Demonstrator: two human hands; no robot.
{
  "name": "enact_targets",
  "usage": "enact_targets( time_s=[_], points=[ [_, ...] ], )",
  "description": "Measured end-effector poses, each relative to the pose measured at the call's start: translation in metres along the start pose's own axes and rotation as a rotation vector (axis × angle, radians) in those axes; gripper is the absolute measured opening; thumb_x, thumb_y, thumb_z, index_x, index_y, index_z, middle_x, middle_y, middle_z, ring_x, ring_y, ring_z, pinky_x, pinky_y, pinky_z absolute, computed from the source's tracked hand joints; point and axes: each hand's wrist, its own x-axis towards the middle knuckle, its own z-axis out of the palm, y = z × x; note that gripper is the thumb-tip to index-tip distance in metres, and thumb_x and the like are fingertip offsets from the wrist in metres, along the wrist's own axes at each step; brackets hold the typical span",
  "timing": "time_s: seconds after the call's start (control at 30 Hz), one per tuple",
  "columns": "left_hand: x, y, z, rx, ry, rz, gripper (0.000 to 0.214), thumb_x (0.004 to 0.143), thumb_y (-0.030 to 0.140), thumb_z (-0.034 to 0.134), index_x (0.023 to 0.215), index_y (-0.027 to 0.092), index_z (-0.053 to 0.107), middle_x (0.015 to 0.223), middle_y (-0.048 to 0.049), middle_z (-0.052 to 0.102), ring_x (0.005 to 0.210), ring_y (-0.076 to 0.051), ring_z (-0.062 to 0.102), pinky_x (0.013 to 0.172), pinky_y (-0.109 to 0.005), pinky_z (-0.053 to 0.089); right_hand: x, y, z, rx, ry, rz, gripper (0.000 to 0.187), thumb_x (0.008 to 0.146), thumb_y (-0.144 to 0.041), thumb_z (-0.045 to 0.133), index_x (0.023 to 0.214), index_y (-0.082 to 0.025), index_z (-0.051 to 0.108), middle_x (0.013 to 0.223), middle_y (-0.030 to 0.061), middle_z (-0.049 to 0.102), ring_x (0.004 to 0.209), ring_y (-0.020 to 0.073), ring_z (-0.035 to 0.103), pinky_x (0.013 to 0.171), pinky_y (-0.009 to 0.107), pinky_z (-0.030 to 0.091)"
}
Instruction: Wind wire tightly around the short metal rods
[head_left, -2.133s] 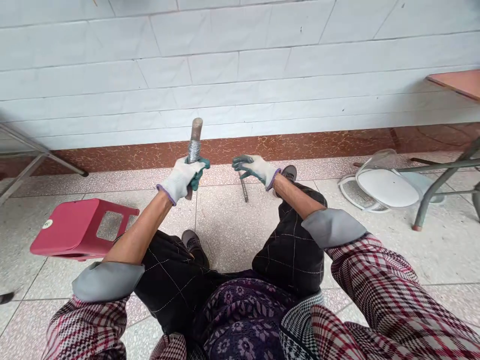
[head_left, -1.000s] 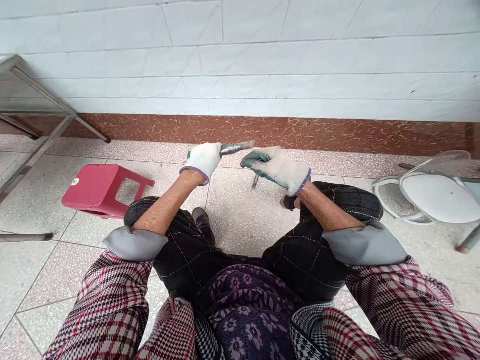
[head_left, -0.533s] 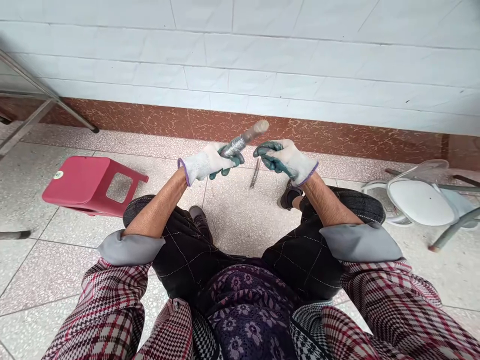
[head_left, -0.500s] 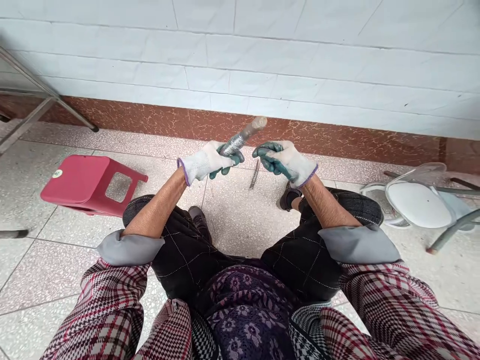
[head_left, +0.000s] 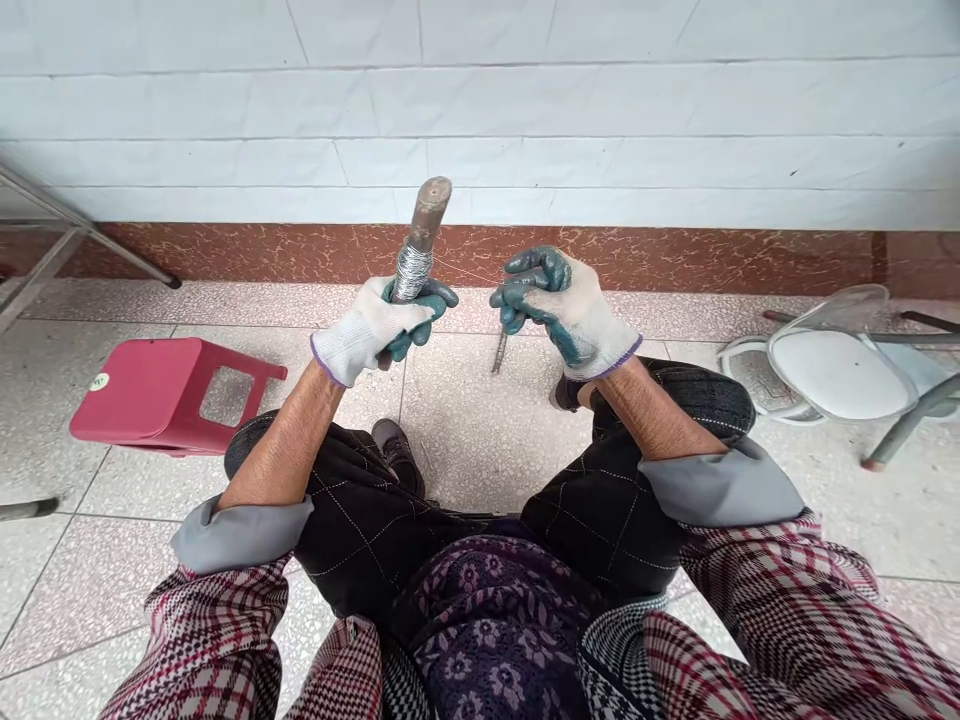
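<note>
My left hand [head_left: 373, 328], in a white glove with green palm, is closed around a brownish rod [head_left: 421, 232] wound with silvery wire. The rod stands nearly upright, tilted slightly right. My right hand [head_left: 568, 308], gloved the same, is raised beside it, a short gap away, with its fingers curled into a pinch. What they pinch is too thin to make out. I sit with my knees apart above the tiled floor.
A small metal tool [head_left: 499, 352] lies on the floor between my hands. A red plastic stool [head_left: 150, 392] lies tipped at the left. A white round seat [head_left: 834, 372] with metal legs sits at the right. A metal frame leg [head_left: 90, 232] slants at the far left.
The rod in my left hand has swung from leaning right to nearly upright. My right hand has lifted a little and stayed close beside it.
</note>
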Motion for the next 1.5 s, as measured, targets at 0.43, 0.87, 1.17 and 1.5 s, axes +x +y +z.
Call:
enact_targets(
  time_s=[0.43, 0.87, 1.17, 1.5],
  points=[
    [-0.021, 0.028, 0.025, -0.018, 0.176, 0.187, 0.032, 0.085, 0.03, 0.07, 0.114, 0.019, 0.075, 0.078, -0.0025, 0.069, 0.052, -0.01, 0.057, 0.04, -0.022, 0.039, -0.022, -0.018, 0.028, -0.066, -0.089, 0.026, 0.02, 0.088, -0.025, 0.084, 0.104, -0.026, 0.071, 0.087, 0.006, 0.069, 0.068, 0.0176, 0.059, 0.048, 0.03, 0.048],
    [-0.024, 0.032, 0.028, -0.066, 0.184, 0.109, 0.055, 0.092, 0.026, 0.064, 0.147, 0.021, 0.063, 0.084, -0.0031, 0.073, 0.055, -0.01, 0.06, 0.045, -0.02, 0.044, -0.027, -0.037, 0.037, -0.074, -0.051, -0.092, 0.012, 0.082, -0.03, 0.077, 0.083, -0.018, 0.075, 0.062, -0.0023, 0.053, 0.052, 0.0074, 0.041, 0.044, 0.021, 0.03],
    [-0.037, 0.036, 0.03, -0.166, 0.144, 0.103, 0.047, 0.086, 0.026, 0.06, 0.132, 0.031, 0.07, 0.089, 0.0007, 0.068, 0.04, -0.004, 0.028, 0.041, -0.026, 0.034, -0.027, -0.026, 0.034, -0.002, -0.102, -0.023, 0.015, 0.085, -0.035, 0.08, 0.085, -0.021, 0.075, 0.061, -0.0026, 0.048, 0.051, 0.0094, 0.038, 0.043, 0.024, 0.026],
    [-0.029, 0.036, 0.025, -0.252, 0.208, 0.107, 0.023, 0.094, 0.045, 0.062, 0.11, 0.031, 0.067, 0.087, -0.0031, 0.07, 0.044, -0.007, 0.03, 0.041, -0.029, 0.026, -0.029, -0.032, 0.051, -0.076, -0.1, -0.136, 0.024, 0.069, -0.032, 0.096, 0.077, -0.025, 0.074, 0.08, 0.0033, 0.069, 0.073, 0.0188, 0.057, 0.061, 0.032, 0.052]
  ],
)
